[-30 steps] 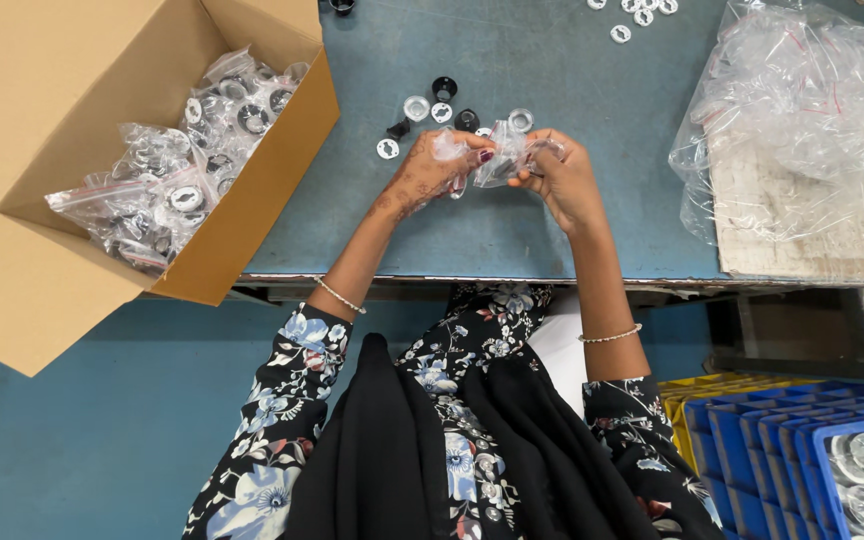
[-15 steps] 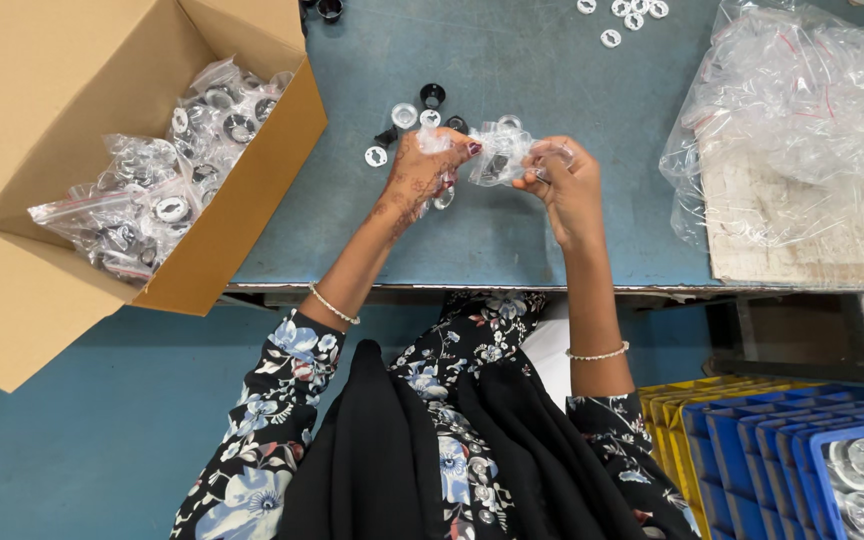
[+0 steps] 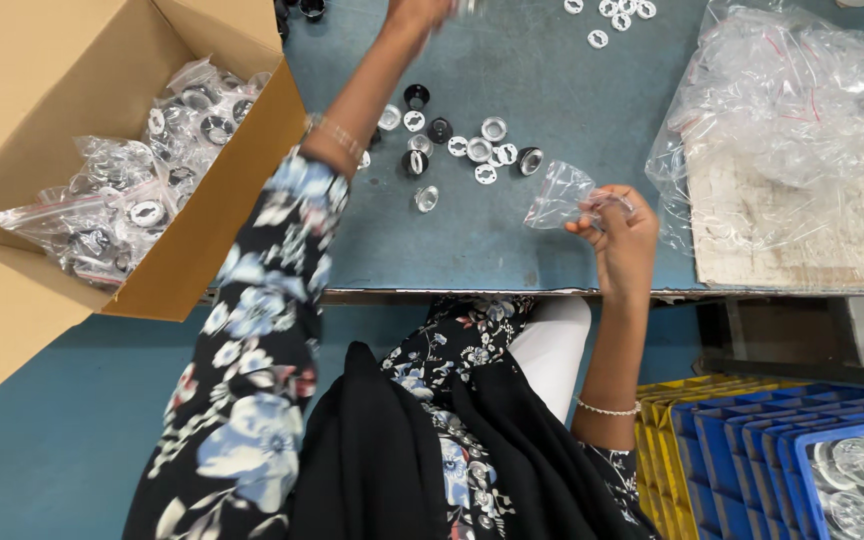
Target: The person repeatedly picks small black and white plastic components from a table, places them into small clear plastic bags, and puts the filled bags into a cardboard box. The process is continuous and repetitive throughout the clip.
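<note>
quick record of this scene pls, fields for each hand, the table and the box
left hand: stretched to the far edge of the table, partly out of frame; what it grips cannot be told
right hand: fingers pinch a small clear plastic bag
table: blue-grey top; loose black and white small round parts; heap of clear bags at right
cardboard box: open, holds bagged parts

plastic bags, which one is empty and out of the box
The small clear plastic bag pinched in the right hand over the table. It looks empty, while the bags in the cardboard box are filled with small parts.
</note>
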